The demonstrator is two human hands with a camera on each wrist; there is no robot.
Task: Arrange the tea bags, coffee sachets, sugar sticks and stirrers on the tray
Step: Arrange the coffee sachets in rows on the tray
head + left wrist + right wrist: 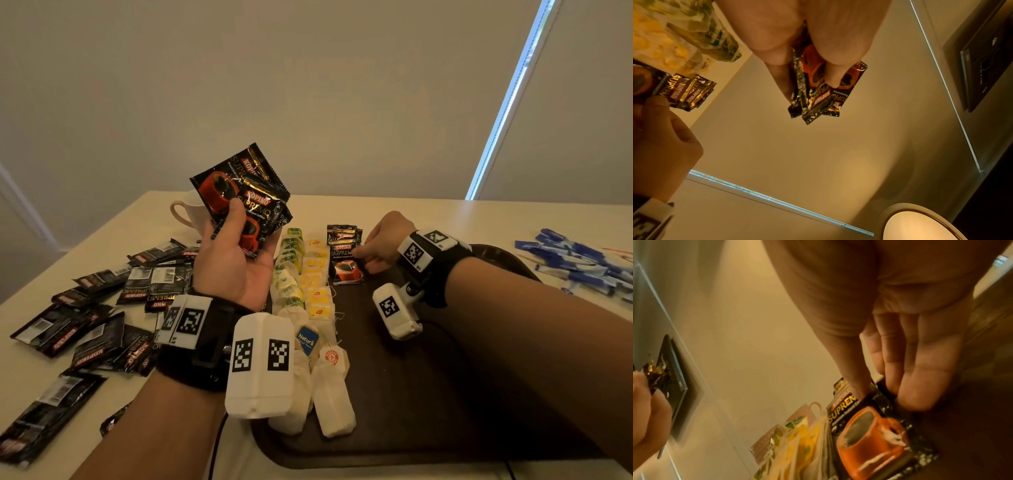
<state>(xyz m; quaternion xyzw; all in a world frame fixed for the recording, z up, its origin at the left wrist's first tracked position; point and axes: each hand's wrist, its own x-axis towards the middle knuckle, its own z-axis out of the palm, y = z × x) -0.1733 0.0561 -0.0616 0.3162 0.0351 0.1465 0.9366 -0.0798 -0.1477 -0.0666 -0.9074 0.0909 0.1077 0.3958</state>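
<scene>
Loose coffee sachets (85,329) lie on the desk (144,222) at left. The left hand (236,260), raised, has its grip clamped on several sachets (245,198); the left wrist view shows their overlapping edges. Tea bags (308,291) fill the tray (428,394). The right hand (383,243) pinches the tray's sachet stack (344,260); the head view hides its fingertips.

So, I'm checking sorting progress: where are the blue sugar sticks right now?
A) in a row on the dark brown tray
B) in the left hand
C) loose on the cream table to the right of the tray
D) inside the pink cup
C: the blue sugar sticks lie in a loose pile on the cream table, off the right edge of the dark brown tray.
</scene>
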